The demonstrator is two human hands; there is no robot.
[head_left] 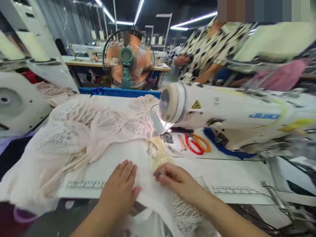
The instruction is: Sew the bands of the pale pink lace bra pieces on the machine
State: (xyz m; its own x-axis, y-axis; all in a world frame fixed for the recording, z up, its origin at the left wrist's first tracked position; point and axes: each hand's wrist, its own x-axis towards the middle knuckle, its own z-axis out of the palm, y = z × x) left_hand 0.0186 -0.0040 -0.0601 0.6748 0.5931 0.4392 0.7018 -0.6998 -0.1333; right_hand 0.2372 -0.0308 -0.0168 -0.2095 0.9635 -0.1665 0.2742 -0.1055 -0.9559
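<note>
My left hand [120, 184] lies flat, fingers stretched forward, on white fabric [145, 177] at the near side of the sewing table. To its right my right hand [174, 179] is closed in a pinch on a small grey object [159, 172], too small to name. Just beyond those fingertips lies a clear bag of small yellowish pieces [158, 151]. White lace [185, 210] hangs below my right wrist, over the table's front edge. Pale lace garments [108, 121], with cup-like shapes, are heaped across the table's left side.
A white sewing machine [222, 105] spans the right, its lamp lit. Beneath its arm lie red-handled scissors [194, 144] and an orange-handled tool [203, 143]. Printed rulers [85, 185] mark the table's front. A fan [128, 59] stands behind; a person in a patterned shirt [197, 49] is beyond the machine.
</note>
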